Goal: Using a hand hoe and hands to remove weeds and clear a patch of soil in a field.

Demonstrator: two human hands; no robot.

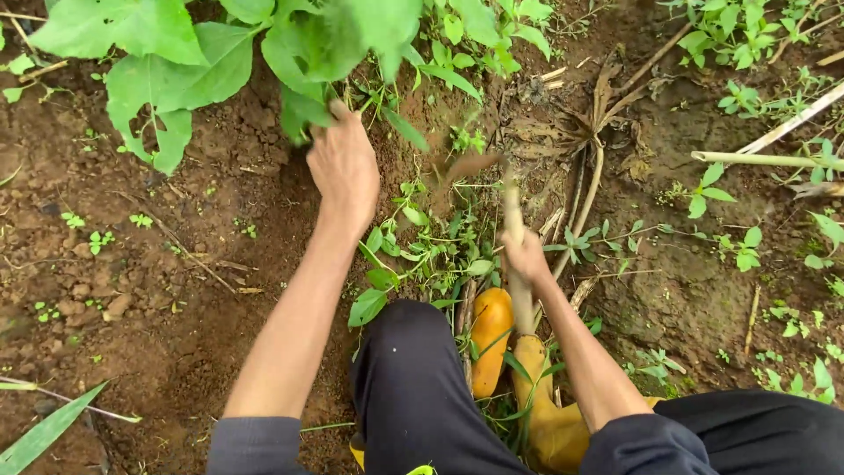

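Left hand [344, 167] reaches under big green leaves [167, 62], fingers closed on plant stems there. Right hand [526, 257] grips wooden stick [512, 211], blurry dark blade end near small weeds [431, 242]. Yellow boots [491, 339] on brown dirt [132, 290] below.

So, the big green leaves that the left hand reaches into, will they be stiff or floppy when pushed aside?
Probably floppy: the broad leaves look thin, with drooping, holed edges, so they should bend under the left hand. Likely light too, on slim stalks. They may tear easily, since one already shows ragged gaps.
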